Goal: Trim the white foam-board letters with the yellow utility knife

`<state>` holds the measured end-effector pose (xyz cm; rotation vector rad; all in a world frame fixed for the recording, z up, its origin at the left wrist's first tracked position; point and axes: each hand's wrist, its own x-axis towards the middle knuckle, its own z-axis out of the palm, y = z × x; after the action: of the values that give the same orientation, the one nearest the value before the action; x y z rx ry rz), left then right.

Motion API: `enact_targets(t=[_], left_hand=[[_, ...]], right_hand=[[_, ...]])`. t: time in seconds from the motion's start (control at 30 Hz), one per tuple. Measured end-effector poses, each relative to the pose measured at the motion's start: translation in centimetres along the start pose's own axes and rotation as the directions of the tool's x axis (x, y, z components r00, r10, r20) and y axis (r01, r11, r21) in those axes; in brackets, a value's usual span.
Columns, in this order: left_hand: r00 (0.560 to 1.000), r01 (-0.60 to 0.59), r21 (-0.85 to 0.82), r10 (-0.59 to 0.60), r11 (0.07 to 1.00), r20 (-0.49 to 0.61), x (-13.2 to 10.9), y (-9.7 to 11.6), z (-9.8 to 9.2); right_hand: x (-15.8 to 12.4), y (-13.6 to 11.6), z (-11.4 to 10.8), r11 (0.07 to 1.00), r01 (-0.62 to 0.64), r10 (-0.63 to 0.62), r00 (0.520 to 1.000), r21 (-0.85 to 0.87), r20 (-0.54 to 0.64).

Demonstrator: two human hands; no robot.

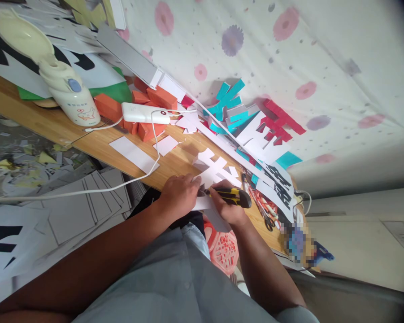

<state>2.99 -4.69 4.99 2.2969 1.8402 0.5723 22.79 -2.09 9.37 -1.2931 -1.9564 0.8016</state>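
Observation:
My right hand (229,207) is closed round a yellow and black utility knife (231,195), its tip against a white foam cut-out character (214,172) lying on the wooden table (87,139). My left hand (179,194) presses down on the near edge of that white piece, fingers curled, right beside the blade. Both forearms reach in from the lower part of the view.
A white power bank (144,113) with a cable, orange foam blocks (154,101) and a cream desk lamp (54,76) stand to the left. Teal (226,101), red (280,122) and black (278,181) cut-out characters lie beyond. Scissors (267,217) rest to the right. Paper scraps cover the floor.

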Motion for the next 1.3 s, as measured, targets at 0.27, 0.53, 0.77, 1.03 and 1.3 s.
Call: enact_targets(t=[0.27, 0.53, 0.77, 1.03, 1.3], left_hand=[[1.000, -0.005, 0.004, 0.005, 1.000, 0.009, 0.11, 0.05, -0.07], [1.000, -0.001, -0.002, 0.001, 1.000, 0.016, 0.05, 0.06, -0.33], [1.000, 0.002, 0.005, -0.002, 1.000, 0.009, 0.07, 0.12, -0.33], [1.000, -0.004, 0.011, 0.004, 1.000, 0.005, 0.03, 0.07, -0.01], [0.999, -0.006, 0.008, 0.006, 1.000, 0.038, 0.07, 0.13, -0.41]], right_hand=[[0.05, -0.06, -0.44, 1.000, 0.016, -0.016, 0.999, -0.006, 0.049], [0.16, -0.01, -0.57, 1.000, 0.014, -0.015, 0.999, 0.004, 0.045], [-0.01, -0.31, -0.64, 0.999, 0.042, -0.041, 0.998, -0.032, 0.048], [0.02, 0.06, -0.58, 1.000, -0.001, 0.000, 0.999, 0.030, 0.052], [0.49, 0.20, -0.72, 0.998, -0.028, 0.025, 0.998, 0.050, 0.056]])
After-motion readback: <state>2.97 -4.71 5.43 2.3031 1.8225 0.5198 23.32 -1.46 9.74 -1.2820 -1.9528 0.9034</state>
